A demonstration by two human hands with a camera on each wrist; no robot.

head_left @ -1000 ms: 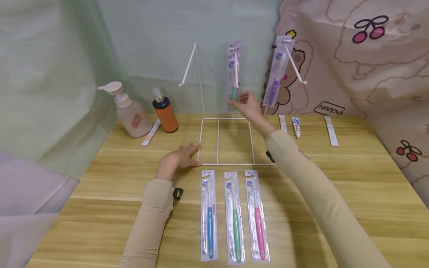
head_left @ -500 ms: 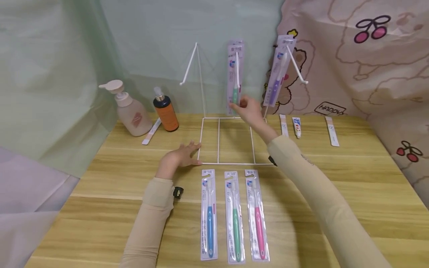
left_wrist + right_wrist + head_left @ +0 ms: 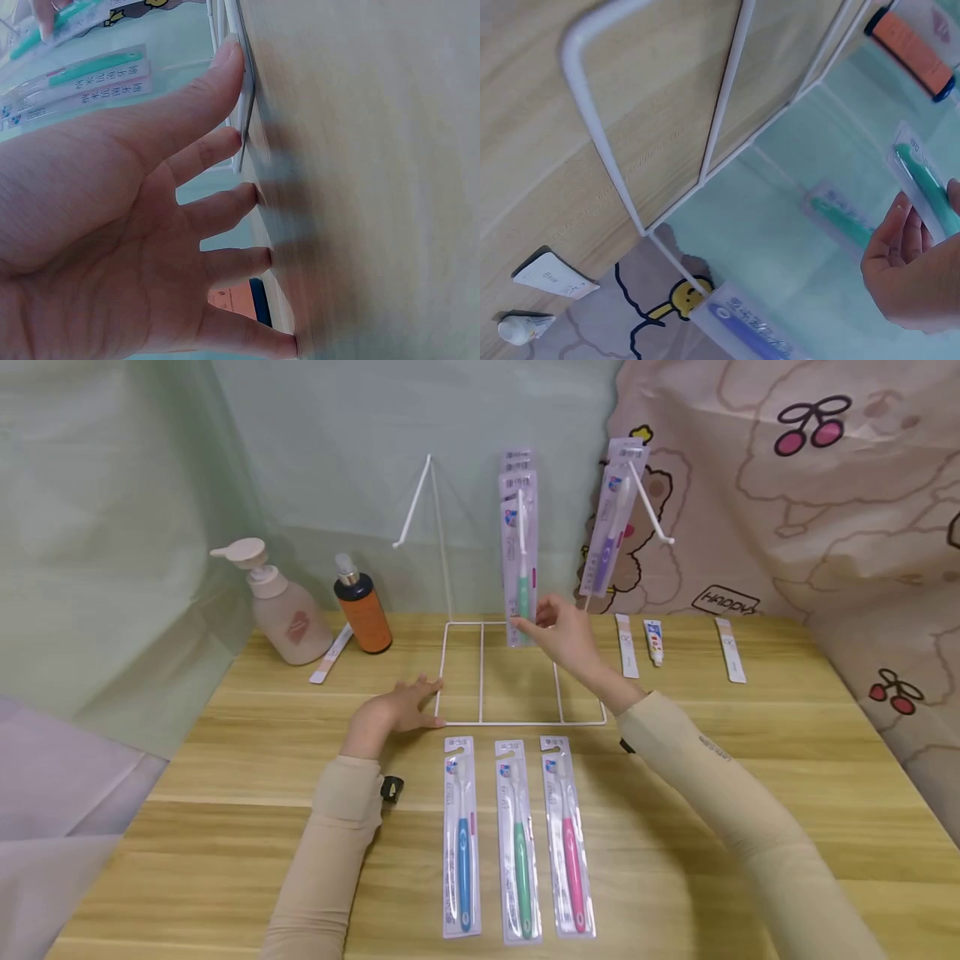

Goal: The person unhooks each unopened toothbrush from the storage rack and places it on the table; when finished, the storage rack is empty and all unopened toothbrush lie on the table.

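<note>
Along the far part of the bench (image 3: 202, 843) stands a white wire rack (image 3: 517, 723), its base flat, its hooks raised at the back. The left hand (image 3: 393, 710) spreads its fingers at the base's left side, touching the wire but clamped on nothing. The right hand (image 3: 564, 639) has its grip together, pinched on the lower end of a green toothbrush pack (image 3: 517, 578) at the middle hook (image 3: 522, 522). Over the last second this pack has come forward and lower, apart from the 2 tops behind it, so it is apparently being drawn toward the hook's tip. The fingers behind the pack are hidden; the right wrist view cuts off its upper part. Its hanging slot is too small to make out, so whether the hook passes through is uncertain.
</note>
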